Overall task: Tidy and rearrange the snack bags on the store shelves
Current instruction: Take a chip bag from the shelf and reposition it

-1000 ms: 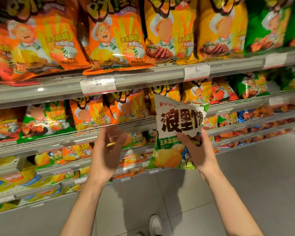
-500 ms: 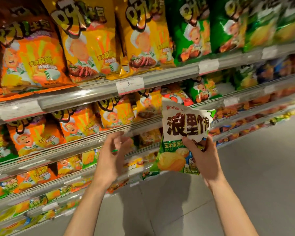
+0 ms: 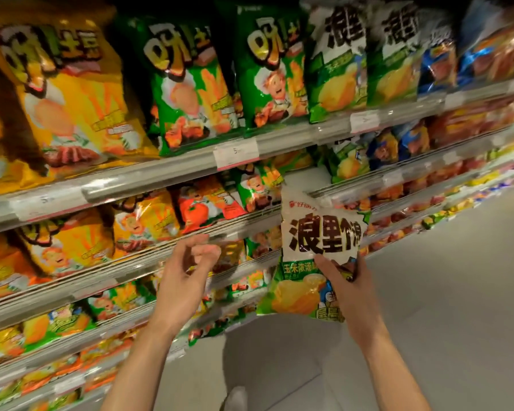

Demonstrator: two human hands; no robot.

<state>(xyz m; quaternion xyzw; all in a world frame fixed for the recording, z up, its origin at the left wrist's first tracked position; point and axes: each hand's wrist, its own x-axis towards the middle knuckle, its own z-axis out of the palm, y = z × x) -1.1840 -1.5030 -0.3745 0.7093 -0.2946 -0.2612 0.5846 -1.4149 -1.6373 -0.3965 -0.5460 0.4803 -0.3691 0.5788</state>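
Your right hand [image 3: 349, 289] holds the white-and-green snack bag [image 3: 315, 256] upright by its lower right side, thumb across the front and fingers curled behind, out in the aisle just in front of the second shelf's front edge [image 3: 250, 223]. Your left hand [image 3: 184, 277] holds nothing; its fingers are loosely curled in the air, near the same edge and to the left of the bag

Bags of the same white-and-green kind [image 3: 336, 54] stand at the right end of the top shelf [image 3: 294, 143], beside the green chef bags [image 3: 267, 75], and smaller matching ones [image 3: 349, 161] sit on the second shelf just right of a bare gap [image 3: 306, 176]. That gap, directly above the bag you hold, looks like the likeliest home for it, though the blur makes this hard to judge

To place it well, keep the grip low and light so you don't crush the chips. Use the free hand to press the neighbouring bags aside and steady them. Slide the bag in bottom first over the shelf's front lip, label facing out, then square it flush with its row so it stands without leaning
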